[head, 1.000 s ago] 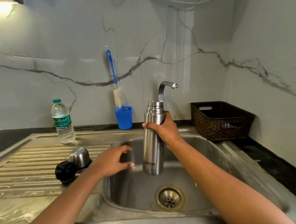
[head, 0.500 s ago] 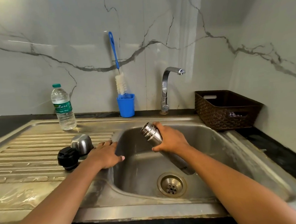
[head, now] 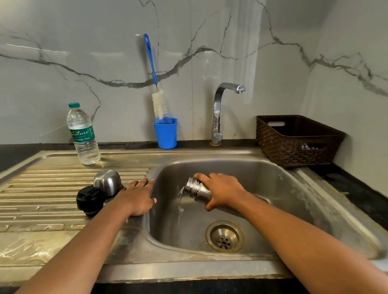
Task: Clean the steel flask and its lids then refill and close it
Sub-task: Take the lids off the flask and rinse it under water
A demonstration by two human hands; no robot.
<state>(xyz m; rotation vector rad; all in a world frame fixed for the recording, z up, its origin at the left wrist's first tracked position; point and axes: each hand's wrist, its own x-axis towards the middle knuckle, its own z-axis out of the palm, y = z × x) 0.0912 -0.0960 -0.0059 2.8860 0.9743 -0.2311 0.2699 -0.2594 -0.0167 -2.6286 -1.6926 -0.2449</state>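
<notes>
My right hand (head: 223,189) is wrapped round the flask (head: 197,189), fingers over the top and thumb underneath, gripping it just behind the threaded neck. I hold the flask tipped over in the sink (head: 283,186), its open mouth pointing left and down, its base hidden behind my wrist. A thin stream of water (head: 180,201) runs from the mouth down toward the basin floor, landing left of the drain (head: 224,236). My left hand (head: 139,196) holds nothing; it lies flat, fingers loosely straight, on the basin's left rim where the drainboard (head: 42,192) begins, with the thumb at the edge of the bowl. Just beside that hand on the drainboard sit the two lids: the steel cap (head: 108,181), dome up, and the black lid (head: 90,200) touching it on the near left. Farther back on the drainboard stands a water bottle (head: 83,136) with a green cap and label, upright and mostly full. Behind the sink, against the marble wall, a blue cup (head: 165,134) holds a brush (head: 157,101), bristles low and blue handle leaning on the wall. The tap (head: 218,113) stands to the right of the cup, spout turned right, with no water coming from it. A dark woven basket (head: 291,144) sits on the black counter in the right corner.
</notes>
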